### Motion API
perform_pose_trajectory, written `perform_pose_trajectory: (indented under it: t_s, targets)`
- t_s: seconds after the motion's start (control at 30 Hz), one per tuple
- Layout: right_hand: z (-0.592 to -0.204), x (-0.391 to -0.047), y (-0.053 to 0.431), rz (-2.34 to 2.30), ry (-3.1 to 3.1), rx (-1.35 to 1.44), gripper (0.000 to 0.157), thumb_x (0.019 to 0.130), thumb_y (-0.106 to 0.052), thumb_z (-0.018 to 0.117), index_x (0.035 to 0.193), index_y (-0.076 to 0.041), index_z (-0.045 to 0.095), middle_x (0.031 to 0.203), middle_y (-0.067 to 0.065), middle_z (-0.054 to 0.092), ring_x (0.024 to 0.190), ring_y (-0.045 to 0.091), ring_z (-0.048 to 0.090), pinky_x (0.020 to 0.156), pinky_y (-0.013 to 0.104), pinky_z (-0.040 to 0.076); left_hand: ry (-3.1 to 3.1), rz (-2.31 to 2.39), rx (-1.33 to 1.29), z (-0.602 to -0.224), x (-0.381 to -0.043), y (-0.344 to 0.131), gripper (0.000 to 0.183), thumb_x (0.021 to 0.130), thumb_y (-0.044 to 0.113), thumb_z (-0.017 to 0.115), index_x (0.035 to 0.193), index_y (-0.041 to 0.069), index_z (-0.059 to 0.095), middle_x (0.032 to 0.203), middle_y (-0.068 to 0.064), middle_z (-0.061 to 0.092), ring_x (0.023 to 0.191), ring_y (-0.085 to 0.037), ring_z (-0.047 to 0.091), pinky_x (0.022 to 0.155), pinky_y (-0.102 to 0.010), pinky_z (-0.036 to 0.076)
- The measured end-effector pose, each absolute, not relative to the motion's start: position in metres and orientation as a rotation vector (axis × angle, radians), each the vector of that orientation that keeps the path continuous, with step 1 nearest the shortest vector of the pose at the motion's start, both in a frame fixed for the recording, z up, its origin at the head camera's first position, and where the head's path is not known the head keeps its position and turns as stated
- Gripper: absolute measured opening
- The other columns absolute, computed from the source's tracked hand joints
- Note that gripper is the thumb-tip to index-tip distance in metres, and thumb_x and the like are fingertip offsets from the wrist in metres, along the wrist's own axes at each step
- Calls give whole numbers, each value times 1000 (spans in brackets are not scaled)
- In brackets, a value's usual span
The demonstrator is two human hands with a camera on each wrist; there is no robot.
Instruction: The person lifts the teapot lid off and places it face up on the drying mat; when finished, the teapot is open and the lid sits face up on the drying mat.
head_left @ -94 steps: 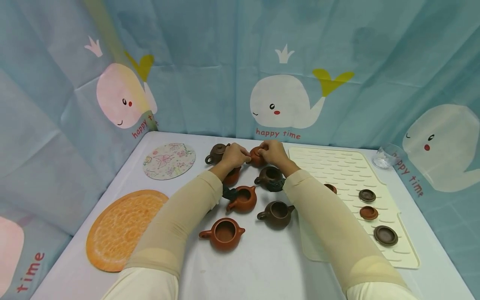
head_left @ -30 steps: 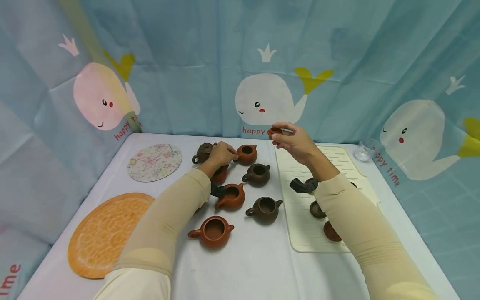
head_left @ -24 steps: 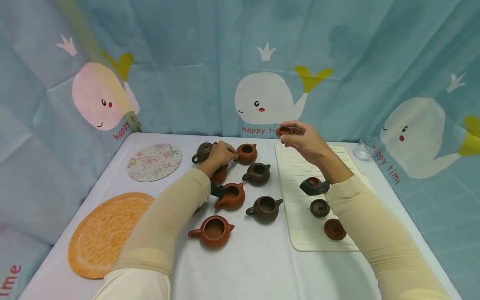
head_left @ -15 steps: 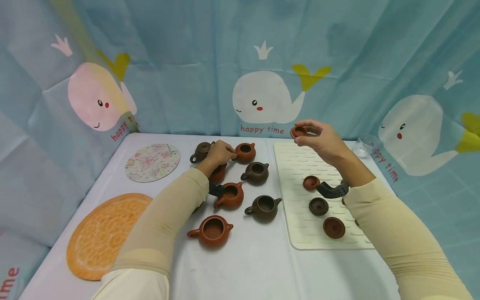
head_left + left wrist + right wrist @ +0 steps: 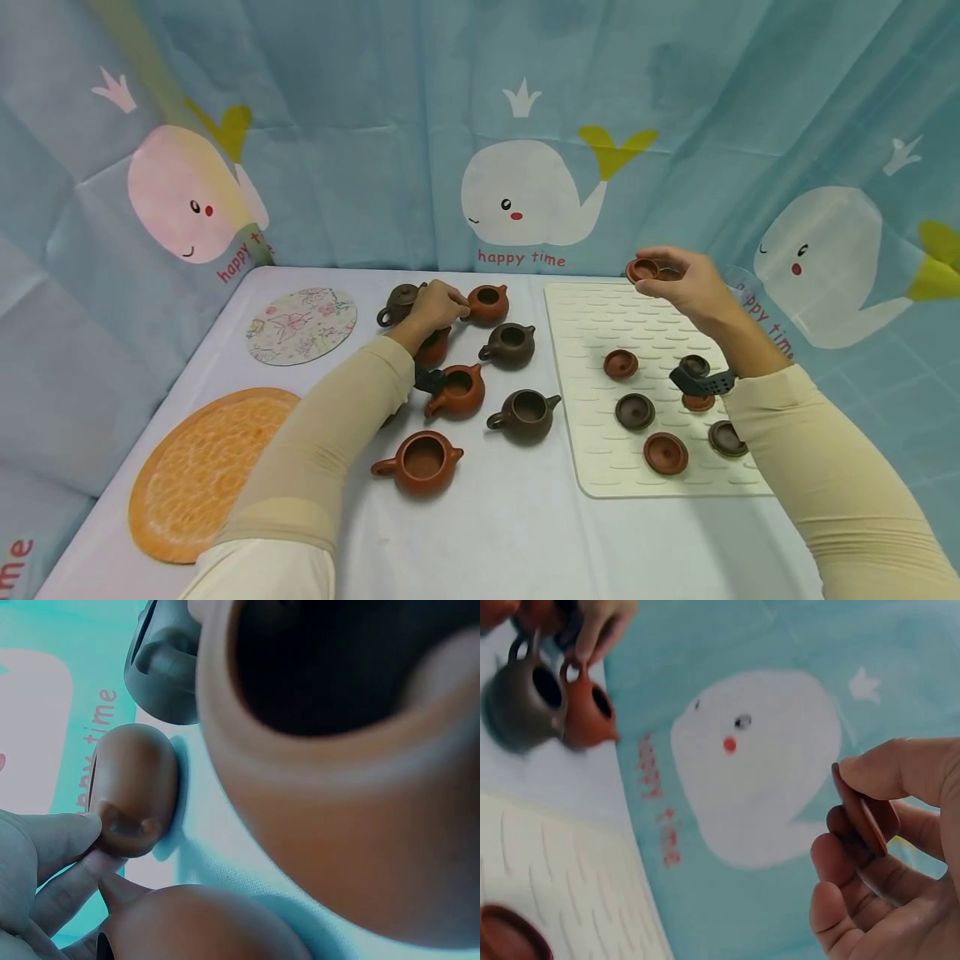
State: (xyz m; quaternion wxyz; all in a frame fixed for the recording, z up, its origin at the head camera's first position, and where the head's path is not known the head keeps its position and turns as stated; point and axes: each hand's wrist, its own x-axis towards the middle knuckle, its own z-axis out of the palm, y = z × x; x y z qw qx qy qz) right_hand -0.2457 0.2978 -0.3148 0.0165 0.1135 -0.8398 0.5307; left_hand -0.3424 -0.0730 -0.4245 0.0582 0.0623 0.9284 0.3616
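Observation:
At the back of the table my left hand (image 5: 437, 305) pinches the handle of a small reddish-brown teapot (image 5: 489, 310), whose top is uncovered. The left wrist view shows thumb and finger at that handle (image 5: 129, 825). My right hand (image 5: 693, 287) holds a reddish-brown teapot lid (image 5: 643, 271) by its edge, raised above the far part of the cream mat (image 5: 600, 312). Its hollow underside faces up in the head view. In the right wrist view the lid (image 5: 864, 814) sits between thumb and fingers, tilted on edge.
Several uncovered teapots, such as a dark one (image 5: 527, 417) and a red one (image 5: 423, 464), stand mid-table. A dark teapot (image 5: 397, 305) at back left wears its lid. Several lids, including a red one (image 5: 666, 454), lie on the mat. Two round mats, floral (image 5: 302, 327) and orange (image 5: 206, 475), lie left.
My right hand has lifted the lid off the back teapot and carried it right, over the cream mat. My left hand has stayed at that teapot's handle. The view has turned slightly right.

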Motion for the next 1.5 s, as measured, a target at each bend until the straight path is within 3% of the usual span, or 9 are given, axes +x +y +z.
perform_pose_trajectory:
  t_s: [0.37, 0.8, 1.07, 1.5]
  targets:
    - [-346, -257, 338, 1543, -2752, 142, 51, 95, -6, 62, 142, 0, 43, 130, 21, 47, 96, 12, 54, 74, 23, 47, 2812, 1087, 174, -424, -344, -70, 12, 88, 20, 71, 97, 13, 77, 106, -6, 68, 93, -23, 56, 78, -37, 47]
    - [-386, -268, 362, 1477, -2845, 27, 53, 94, -6, 62, 142, 2, 42, 129, 25, 49, 102, 25, 49, 71, 25, 47, 2824, 1089, 178, -426, -343, -71, 12, 88, 21, 71, 95, 15, 78, 105, -5, 68, 98, -24, 54, 81, -38, 45]
    - [-408, -274, 372, 1286, -2996, -4, 50, 91, -1, 61, 137, 7, 45, 124, 30, 48, 110, 40, 48, 85, 45, 43, 2826, 1078, 162, -426, -343, -71, 12, 88, 21, 72, 96, 14, 78, 105, -5, 69, 96, -23, 55, 79, -38, 46]
    - [-426, -275, 380, 967, -3141, 32, 53, 83, -4, 67, 132, 7, 51, 124, 35, 47, 110, 47, 47, 92, 56, 36, 2842, 1082, 196, -428, -343, -72, 13, 88, 20, 72, 97, 14, 78, 107, -5, 68, 104, -25, 54, 87, -40, 43]
